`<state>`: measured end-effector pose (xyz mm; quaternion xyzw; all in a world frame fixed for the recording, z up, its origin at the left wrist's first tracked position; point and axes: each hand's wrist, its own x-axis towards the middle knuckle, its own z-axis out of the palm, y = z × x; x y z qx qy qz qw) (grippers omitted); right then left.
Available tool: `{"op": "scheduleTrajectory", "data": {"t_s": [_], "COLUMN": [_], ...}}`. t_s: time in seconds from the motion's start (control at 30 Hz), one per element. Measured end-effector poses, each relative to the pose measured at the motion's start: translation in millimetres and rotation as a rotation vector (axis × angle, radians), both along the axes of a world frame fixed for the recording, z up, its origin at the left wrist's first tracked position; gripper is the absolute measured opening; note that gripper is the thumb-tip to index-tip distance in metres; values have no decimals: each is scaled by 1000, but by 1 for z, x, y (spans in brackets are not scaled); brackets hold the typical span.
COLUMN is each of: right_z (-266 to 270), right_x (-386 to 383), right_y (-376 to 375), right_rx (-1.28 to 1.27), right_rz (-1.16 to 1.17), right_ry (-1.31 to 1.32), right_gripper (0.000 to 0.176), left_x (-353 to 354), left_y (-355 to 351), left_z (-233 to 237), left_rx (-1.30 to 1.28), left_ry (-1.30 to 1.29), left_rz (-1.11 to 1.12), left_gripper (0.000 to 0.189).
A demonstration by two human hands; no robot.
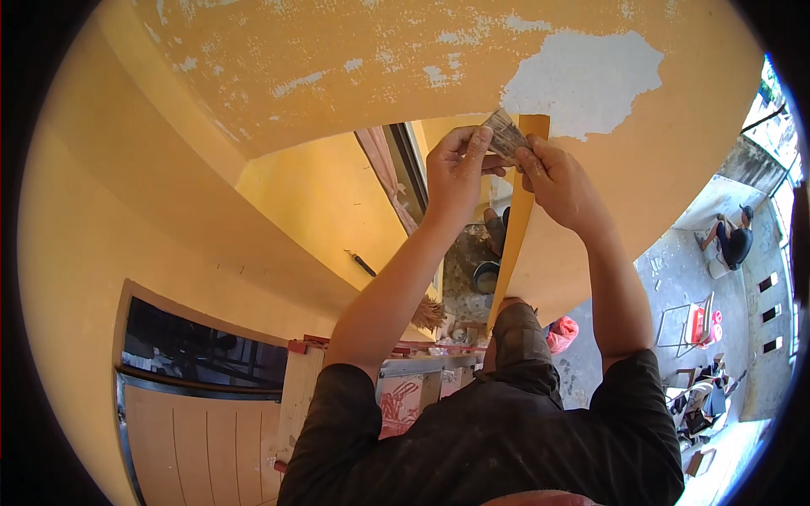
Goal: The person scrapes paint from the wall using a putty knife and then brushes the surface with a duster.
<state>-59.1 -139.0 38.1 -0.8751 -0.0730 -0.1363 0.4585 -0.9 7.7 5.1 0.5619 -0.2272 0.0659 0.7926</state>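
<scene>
Both hands are raised in front of me, pinching one small flat piece [504, 135] with a worn, streaked grey-brown surface. Whether it is sandpaper or a scraper blade I cannot make out. My left hand [460, 160] grips its left side, thumb on top and fingers curled below. On the right side, my right hand [553, 175] closes its thumb and fingers on the same piece. Just beyond the hands is the orange wall [354, 101], with scuffed pale marks. A large white patch [586, 80] lies on it, up and right of the hands.
A narrow wall edge [512, 244] runs down below my hands. Beneath me are a red-marked wooden platform [401, 405] and a bucket [485, 277]. A brush [429, 314] lies left of my leg. Far right, another person [736, 240] sits near a folding chair [699, 325].
</scene>
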Motion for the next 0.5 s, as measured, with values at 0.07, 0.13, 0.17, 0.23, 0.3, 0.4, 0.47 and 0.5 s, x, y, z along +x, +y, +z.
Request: {"op": "scheduleTrajectory", "data": {"t_s": [0.07, 0.13, 0.17, 0.23, 0.3, 0.4, 0.47, 0.5], "right_z": [-2, -4, -4, -3, -4, -6, -9, -7], "right_x": [2, -2, -2, 5, 4, 0, -1, -2], "right_y": [0, -2, 0, 5, 4, 4, 0, 1], "right_rx": [-10, -14, -12, -27, -45, -19, 11, 4], "right_rz": [12, 7, 15, 24, 19, 24, 7, 12], "right_ry": [-41, -35, -39, -90, -129, -78, 5, 10], "right_gripper": [31, 30, 30, 29, 28, 28, 28, 28], "left_x": [0, -1, 0, 2, 3, -1, -2, -2], "left_y": [-2, -1, -1, -1, 1, 3, 1, 2], "left_z": [0, 1, 1, -1, -2, -2, -5, -5], "left_rx": [-26, -7, -1, -62, -47, 0, 26, 20], "left_ry": [1, 8, 6, -5, -19, -17, 17, 22], "left_rz": [-13, -6, -8, 22, 21, 21, 5, 9], "left_gripper": [31, 30, 30, 29, 29, 29, 30, 30]}}
